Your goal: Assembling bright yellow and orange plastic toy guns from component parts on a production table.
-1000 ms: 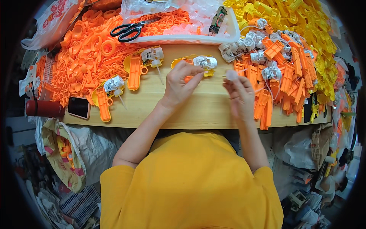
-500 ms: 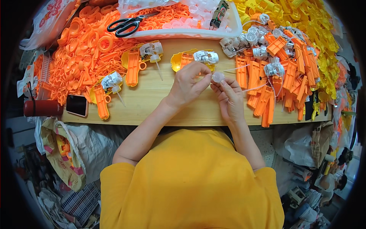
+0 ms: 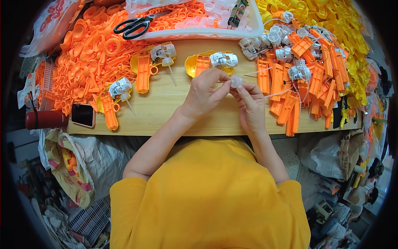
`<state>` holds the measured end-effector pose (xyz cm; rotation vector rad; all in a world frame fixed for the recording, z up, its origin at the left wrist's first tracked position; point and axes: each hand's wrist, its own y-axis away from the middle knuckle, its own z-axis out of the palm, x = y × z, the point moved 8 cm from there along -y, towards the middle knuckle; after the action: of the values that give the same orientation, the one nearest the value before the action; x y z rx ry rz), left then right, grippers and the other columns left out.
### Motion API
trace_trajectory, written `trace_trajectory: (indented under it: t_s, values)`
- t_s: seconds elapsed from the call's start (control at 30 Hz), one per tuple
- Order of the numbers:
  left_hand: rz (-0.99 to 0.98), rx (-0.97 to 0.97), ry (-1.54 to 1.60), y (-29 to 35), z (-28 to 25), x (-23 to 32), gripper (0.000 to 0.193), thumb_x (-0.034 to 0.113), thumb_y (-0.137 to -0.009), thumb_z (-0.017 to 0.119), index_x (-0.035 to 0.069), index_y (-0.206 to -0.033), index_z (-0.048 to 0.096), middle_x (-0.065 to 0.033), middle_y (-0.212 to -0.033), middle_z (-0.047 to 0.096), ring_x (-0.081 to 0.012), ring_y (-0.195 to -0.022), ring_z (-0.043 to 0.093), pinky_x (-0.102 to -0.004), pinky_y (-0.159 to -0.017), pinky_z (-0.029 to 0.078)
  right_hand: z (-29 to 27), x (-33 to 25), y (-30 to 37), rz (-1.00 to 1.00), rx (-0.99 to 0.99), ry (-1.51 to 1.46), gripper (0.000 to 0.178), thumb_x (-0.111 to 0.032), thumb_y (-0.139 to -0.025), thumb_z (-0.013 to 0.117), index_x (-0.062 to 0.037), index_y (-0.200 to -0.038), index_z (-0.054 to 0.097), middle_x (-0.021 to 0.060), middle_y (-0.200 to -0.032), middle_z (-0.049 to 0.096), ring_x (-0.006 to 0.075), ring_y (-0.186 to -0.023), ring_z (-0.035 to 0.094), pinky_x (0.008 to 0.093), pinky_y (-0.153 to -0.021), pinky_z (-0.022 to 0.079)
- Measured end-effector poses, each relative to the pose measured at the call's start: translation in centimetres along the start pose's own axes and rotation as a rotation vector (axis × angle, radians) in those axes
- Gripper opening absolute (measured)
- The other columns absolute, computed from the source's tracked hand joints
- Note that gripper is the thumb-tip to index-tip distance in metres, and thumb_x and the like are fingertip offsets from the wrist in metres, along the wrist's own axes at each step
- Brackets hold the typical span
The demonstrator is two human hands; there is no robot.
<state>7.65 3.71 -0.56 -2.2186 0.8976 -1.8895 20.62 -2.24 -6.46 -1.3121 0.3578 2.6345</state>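
Note:
Between the fingertips of both hands is a small round clear plastic cap (image 3: 236,81). My left hand (image 3: 206,92) is closed in a pinch at its left side, and my right hand (image 3: 249,103) grips it from the right with thumb and fingers. Just beyond my left hand lies a yellow half-shell (image 3: 191,65) with an orange battery case and a white motor unit (image 3: 224,59) in it. Further left are two similar assemblies, one with a white motor unit (image 3: 163,51) and one with another motor unit (image 3: 120,86), each trailing a thin clear rod.
Orange parts (image 3: 85,62) are heaped at the left, beside a phone (image 3: 83,115) and a red flask (image 3: 46,119). Black scissors (image 3: 133,27) rest on a white tub (image 3: 199,33). Orange cases (image 3: 286,108) with wired motor units and yellow shells (image 3: 352,41) pile up at the right.
My hands stay together at nearly the same spot, with the clear cap moved and turned very slightly between the fingertips. The whole view has shifted a little.

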Motion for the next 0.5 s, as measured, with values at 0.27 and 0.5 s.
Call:
trace_trajectory:
  t_s: [0.27, 0.5]
  values:
    - [0.044, 0.030, -0.030, 0.4, 0.1, 0.4, 0.008, 0.004, -0.078, 0.063, -0.001, -0.082, 0.059, -0.0126, -0.077, 0.061, -0.0276, -0.070, 0.060, -0.0343, -0.063, 0.048, 0.5, -0.3, 0.4, -0.095, -0.026, 0.129, 0.008, -0.004, -0.089, 0.059, -0.0009, -0.095, 0.057, 0.0141, -0.108, 0.062, 0.0186, -0.095, 0.062, 0.0344, -0.091, 0.048]
    - [0.015, 0.078, 0.011, 0.6, -0.2, 0.4, 0.007, 0.001, -0.077, 0.065, -0.002, -0.081, 0.060, -0.0121, -0.076, 0.063, -0.0238, -0.069, 0.063, -0.0310, -0.062, 0.049, 1.1, -0.7, 0.5, -0.127, -0.020, 0.126, 0.007, -0.004, -0.089, 0.058, -0.0008, -0.095, 0.057, 0.0143, -0.109, 0.062, 0.0177, -0.096, 0.061, 0.0326, -0.092, 0.047]
